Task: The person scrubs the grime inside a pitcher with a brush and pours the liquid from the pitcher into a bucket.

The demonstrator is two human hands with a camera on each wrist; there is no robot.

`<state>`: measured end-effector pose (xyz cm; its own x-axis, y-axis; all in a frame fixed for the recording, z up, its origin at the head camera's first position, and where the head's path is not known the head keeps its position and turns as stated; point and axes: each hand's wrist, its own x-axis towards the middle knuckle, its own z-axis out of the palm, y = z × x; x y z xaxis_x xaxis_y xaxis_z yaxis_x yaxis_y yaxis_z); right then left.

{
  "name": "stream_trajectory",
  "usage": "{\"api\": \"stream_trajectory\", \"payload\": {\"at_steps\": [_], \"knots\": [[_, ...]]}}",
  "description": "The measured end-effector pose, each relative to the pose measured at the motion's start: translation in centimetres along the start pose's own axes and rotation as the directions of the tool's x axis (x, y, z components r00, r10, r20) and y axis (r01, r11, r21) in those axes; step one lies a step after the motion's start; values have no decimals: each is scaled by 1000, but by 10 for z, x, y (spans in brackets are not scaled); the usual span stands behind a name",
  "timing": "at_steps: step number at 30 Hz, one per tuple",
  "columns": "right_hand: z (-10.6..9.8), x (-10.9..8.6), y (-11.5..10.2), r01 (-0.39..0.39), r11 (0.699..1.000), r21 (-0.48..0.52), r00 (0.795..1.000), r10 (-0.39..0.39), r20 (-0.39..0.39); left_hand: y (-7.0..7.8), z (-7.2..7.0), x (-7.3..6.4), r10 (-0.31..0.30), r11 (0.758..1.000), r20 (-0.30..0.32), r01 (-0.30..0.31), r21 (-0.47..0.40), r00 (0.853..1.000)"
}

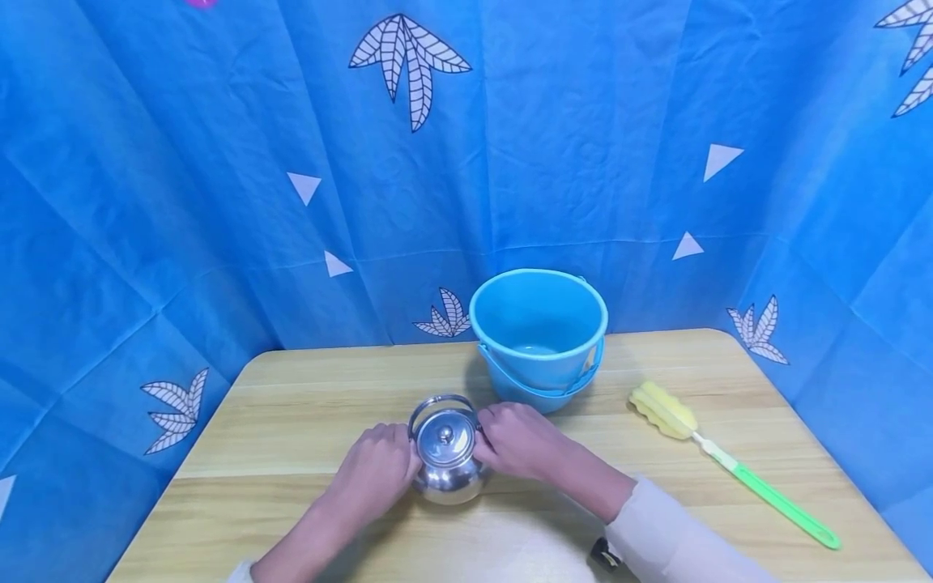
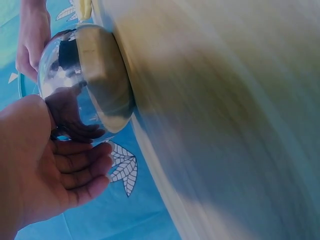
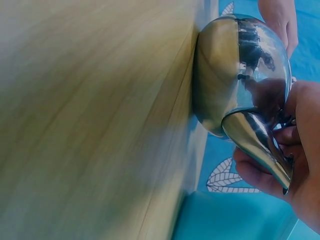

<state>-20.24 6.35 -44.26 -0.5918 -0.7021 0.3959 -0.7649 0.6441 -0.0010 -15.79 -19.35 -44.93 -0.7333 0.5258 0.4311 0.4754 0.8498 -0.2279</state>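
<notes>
A small, shiny steel kettle [image 1: 447, 486] stands upright on the wooden table, its lid [image 1: 445, 438] on and its arched handle [image 1: 440, 399] raised. At the kettle's left side, my left hand [image 1: 375, 470] grips near the base of the handle with thumb and index finger; in the left wrist view its other fingers [image 2: 82, 177] curl loosely beside the round body. My right hand [image 1: 513, 437] holds the opposite side, and the right wrist view shows its fingers around the spout [image 3: 257, 145]. The hands hide both ends of the handle.
Behind the kettle stands a light-blue bucket [image 1: 539, 368] with its handle hanging down, close to my right hand. On the right lies a sponge brush [image 1: 729, 457] with a yellow head and green handle. A small black object [image 1: 604, 555] is by my right sleeve. Blue curtains surround the table.
</notes>
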Motion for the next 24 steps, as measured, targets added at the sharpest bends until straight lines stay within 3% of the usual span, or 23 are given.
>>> {"api": "stream_trajectory", "payload": {"at_steps": [6,24], "knots": [[-1,-4,1,-4,1000,5,1000,4,-13,4,0,0,-25,1000,16,25,-16,1000],[-11,-25,8,-18,1000,-1,999,18,-31,20,1,11,-2,1000,37,3,-31,999]]}}
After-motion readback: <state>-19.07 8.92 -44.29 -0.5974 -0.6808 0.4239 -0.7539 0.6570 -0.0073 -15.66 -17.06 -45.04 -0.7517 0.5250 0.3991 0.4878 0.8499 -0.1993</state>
